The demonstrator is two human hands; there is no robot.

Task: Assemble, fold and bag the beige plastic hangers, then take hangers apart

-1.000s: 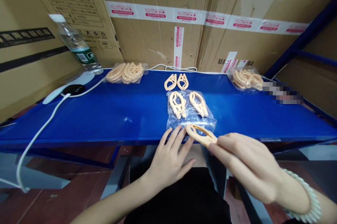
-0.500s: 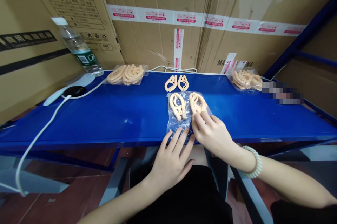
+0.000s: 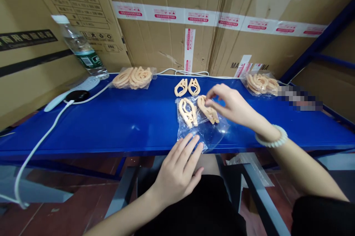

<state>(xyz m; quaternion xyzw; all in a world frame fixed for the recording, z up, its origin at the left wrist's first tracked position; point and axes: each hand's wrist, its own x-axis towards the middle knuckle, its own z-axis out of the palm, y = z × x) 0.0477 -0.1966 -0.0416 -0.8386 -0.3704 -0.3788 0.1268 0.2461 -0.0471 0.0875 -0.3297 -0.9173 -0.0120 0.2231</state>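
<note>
A clear plastic bag (image 3: 210, 134) lies at the front edge of the blue table, with two beige folding hangers on it or in it; I cannot tell which. The left folding hanger (image 3: 183, 108) lies nearly upright in view, the right folding hanger (image 3: 213, 117) slants. My left hand (image 3: 177, 169) rests palm down with fingers outstretched, their tips on the bag's near edge. At the right hanger's upper end, my right hand (image 3: 231, 105) has its thumb and forefinger brought together on the rim. Behind the bag lie two more folded hangers (image 3: 181, 87), side by side.
Bagged hangers (image 3: 135, 78) lie at the back left and another bagged bunch (image 3: 259, 82) at the back right. A water bottle (image 3: 85, 57), a light blue handled item (image 3: 74, 92) and a black disc with white cable (image 3: 77, 96) occupy the left. Cardboard (image 3: 158, 44) walls the back.
My right hand has moved from the right hanger's lower end up to its upper end. That hanger has turned to a slant, and the bag's right side has spread out. My left hand barely moved.
</note>
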